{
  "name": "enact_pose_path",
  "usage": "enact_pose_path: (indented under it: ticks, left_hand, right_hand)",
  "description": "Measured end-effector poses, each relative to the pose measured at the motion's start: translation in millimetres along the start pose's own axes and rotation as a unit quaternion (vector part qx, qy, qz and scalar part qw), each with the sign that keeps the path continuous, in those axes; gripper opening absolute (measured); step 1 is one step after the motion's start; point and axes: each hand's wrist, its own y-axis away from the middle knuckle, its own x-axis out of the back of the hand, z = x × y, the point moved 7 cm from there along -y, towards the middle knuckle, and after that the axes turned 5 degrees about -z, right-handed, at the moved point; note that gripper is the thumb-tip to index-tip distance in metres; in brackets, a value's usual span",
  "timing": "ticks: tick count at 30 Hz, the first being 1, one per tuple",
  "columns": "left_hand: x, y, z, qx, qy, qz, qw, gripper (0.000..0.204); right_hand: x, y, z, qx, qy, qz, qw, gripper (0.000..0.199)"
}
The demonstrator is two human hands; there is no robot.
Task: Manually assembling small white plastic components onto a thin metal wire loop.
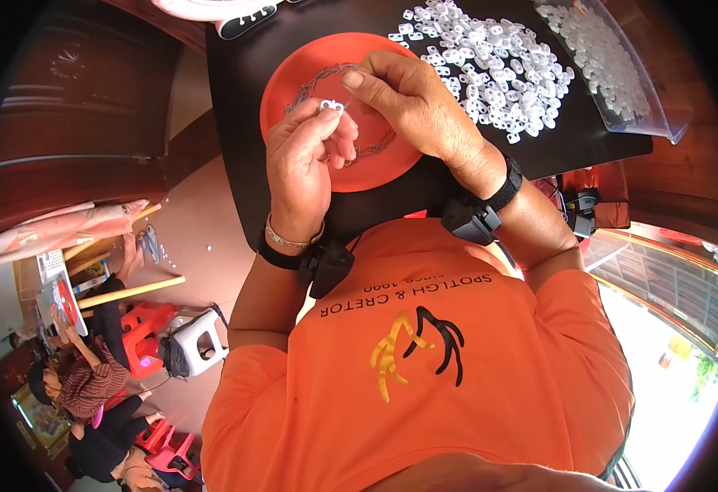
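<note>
Fingers (326, 123) of the left hand (301, 168) pinched narrow on a small white plastic clip (332, 105), held above the orange plate (293, 74). Fingers (357, 82) of the right hand (412, 111) closed on what looks like a thin strand, its tip at the clip, just at 3 o'clock of it. Probably mid-threading: one clip being fed onto a strung chain of clips (314, 80) coiled on the plate. Loose white clips heaped (490, 57) on the black bench (236, 98) at 2 o'clock of the plate; clear tray (662, 123) of more, farther at 2 o'clock. Next move likely calls for lining the strand's tip with the clip's hole, steady grip both sides, then sliding the clip down toward the chain. Hole itself too small to make out.
</note>
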Motion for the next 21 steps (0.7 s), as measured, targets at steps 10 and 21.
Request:
enact_pose_path:
  ticks: [10, 21]
  left_hand:
    - [-1.8, 2.9, 0.9, -0.008, -0.066, 0.005, 0.998, 0.02]
    - [5.4, 1.4, -1.3, -0.002, 0.047, -0.034, 0.998, 0.025]
  right_hand:
    - [-9.9, 5.0, -8.2, 0.015, 0.038, -0.028, 0.999, 0.026]
    - [-12.4, 2.8, 1.7, -0.002, -0.169, -0.104, 0.98, 0.017]
